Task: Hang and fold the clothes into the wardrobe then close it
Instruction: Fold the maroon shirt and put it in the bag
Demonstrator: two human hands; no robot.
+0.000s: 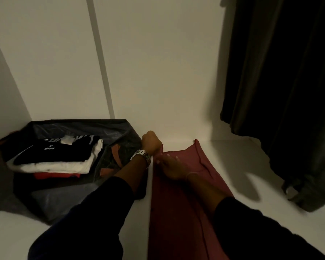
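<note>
While the maroon garment (184, 194) was laid lengthwise at lower centre, its far-left edge was gripped by the left hand (151, 142) and pressed by the flat-fingered right hand (170, 166).

The maroon garment (178, 212) is running off the bottom edge. The dark hanging clothes (281, 91) are being cut off at top and right, their details lost in shadow. The left hand (151, 142) is hiding its own fingers.
</note>
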